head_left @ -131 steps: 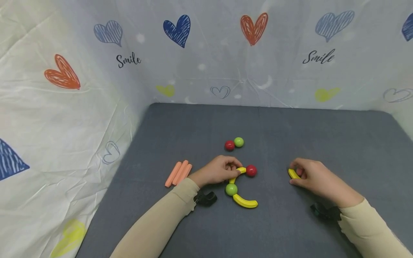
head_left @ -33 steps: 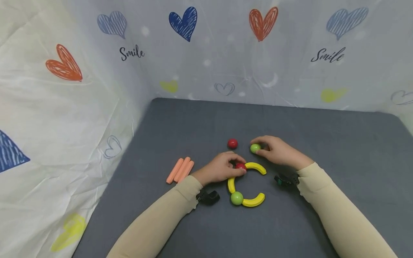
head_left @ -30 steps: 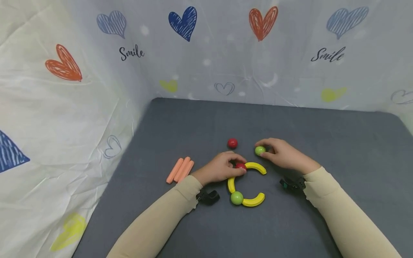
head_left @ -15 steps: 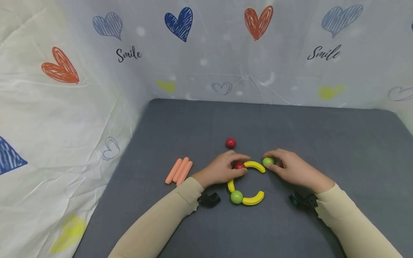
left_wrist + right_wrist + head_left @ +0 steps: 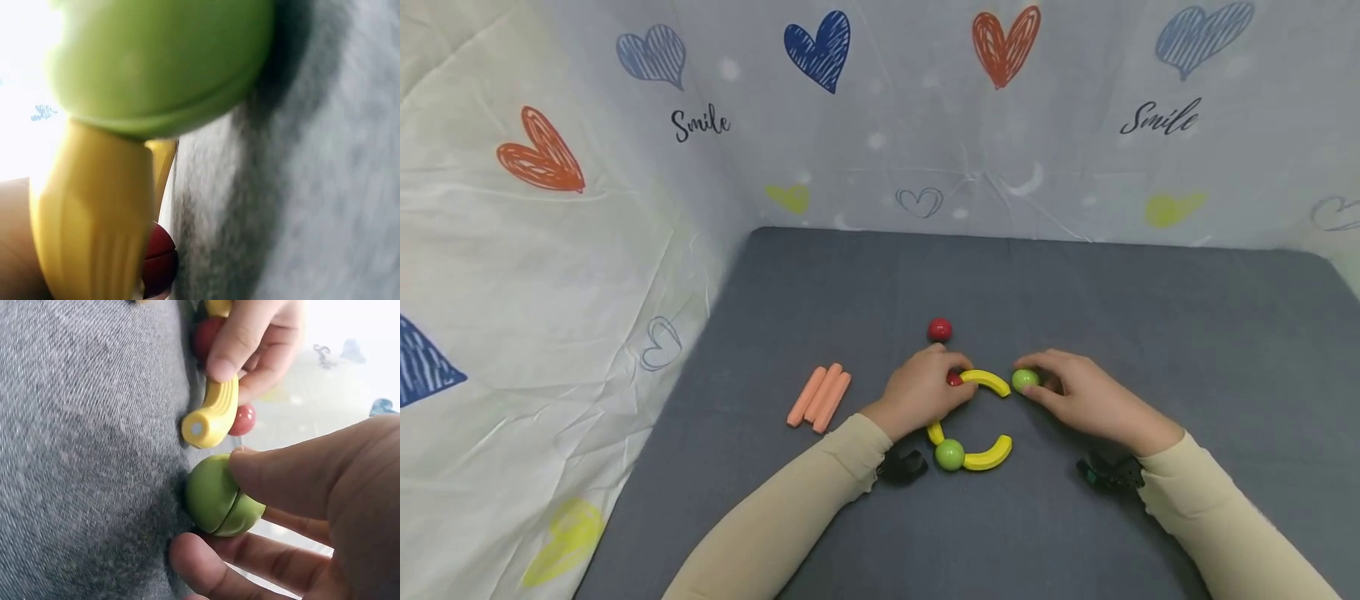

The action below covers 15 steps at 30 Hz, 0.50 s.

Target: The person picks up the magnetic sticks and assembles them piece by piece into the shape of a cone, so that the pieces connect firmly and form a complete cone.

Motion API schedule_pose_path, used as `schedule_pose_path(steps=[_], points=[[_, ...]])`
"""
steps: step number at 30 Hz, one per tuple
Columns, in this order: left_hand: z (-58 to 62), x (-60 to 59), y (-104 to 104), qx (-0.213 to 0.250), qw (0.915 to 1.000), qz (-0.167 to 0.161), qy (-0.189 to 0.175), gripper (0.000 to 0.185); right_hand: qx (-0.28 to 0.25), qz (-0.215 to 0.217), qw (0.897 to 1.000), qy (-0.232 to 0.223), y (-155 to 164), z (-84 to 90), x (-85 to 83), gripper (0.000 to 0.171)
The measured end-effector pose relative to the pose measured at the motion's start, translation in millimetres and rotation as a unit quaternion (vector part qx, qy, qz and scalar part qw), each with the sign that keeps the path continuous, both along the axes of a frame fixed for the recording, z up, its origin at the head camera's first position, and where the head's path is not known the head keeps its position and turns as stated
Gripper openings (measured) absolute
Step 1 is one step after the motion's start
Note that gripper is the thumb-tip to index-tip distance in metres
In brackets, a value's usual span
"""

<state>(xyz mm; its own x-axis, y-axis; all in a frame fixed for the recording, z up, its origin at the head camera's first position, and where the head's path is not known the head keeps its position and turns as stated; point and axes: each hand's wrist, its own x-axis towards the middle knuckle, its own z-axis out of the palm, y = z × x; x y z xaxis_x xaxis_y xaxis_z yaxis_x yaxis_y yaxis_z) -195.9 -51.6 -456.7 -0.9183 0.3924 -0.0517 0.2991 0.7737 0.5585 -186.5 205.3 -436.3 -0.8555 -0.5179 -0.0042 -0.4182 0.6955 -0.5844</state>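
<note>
On the mat [image 5: 1150, 317], 3 sticks [image 5: 819, 398] lie left of the arcs [image 5: 987, 381], 1 ball [image 5: 939, 330] behind them.

We see soft, even light in the head view, wide-angle bending at its edges; the left wrist view is blurred, overexposed upper left.

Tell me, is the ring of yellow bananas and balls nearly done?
Partly. Three yellow curved pieces already link through a red ball and a green ball into an open C. The left hand grips the red joint. The right hand pinches a second green ball just short of the top curve's free end. The right side gap remains; a spare red ball lies beyond.
</note>
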Motion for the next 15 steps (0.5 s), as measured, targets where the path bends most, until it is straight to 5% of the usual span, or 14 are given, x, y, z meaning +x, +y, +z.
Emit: schedule_pose_path(steps=[10, 15], points=[[-0.1, -2.4, -4.4, 0.013, 0.9997, 0.020, 0.001, 0.026, -0.008, -0.006, 1.000, -0.026, -5.0, -0.1, 4.3, 0.029], [0.2, -2.6, -3.4, 0.007, 0.9997, 0.022, -0.001, 0.027, -0.012, -0.003, 0.999, -0.045, -8.3, 2.0, 6.2, 0.040]])
